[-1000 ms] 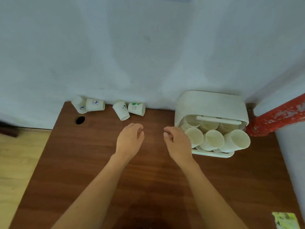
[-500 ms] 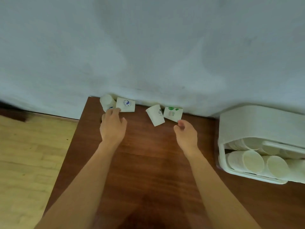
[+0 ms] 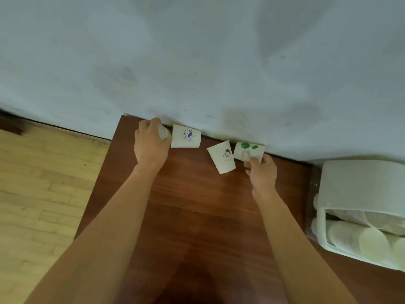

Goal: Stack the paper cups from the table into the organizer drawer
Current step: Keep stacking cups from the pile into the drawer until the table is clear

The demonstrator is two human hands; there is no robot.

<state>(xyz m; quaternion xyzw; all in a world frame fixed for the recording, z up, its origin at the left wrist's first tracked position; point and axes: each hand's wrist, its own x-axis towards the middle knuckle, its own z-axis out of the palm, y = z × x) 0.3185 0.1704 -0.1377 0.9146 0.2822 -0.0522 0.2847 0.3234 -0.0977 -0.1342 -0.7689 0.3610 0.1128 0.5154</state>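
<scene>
Several white paper cups lie on their sides along the wall at the table's far edge. My left hand (image 3: 151, 145) curls over the leftmost cup (image 3: 164, 133), which is mostly hidden under it. Beside it lies a cup with a blue round logo (image 3: 186, 136). A cup with a small dark figure (image 3: 222, 156) lies untouched between my hands. My right hand (image 3: 262, 172) pinches the lower edge of the cup with green marks (image 3: 248, 151). The white organizer (image 3: 361, 183) stands at the right, its open drawer (image 3: 322, 224) holding several stacked cups (image 3: 372, 242).
The brown wooden table (image 3: 197, 205) ends at a left edge beside a light wooden floor (image 3: 43, 183). A pale wall (image 3: 197, 62) rises directly behind the cups and the organizer.
Both hands have reached farther toward the wall. My left hand now covers the leftmost cup, and my right hand has taken hold of the green-marked cup. The view has shifted left.
</scene>
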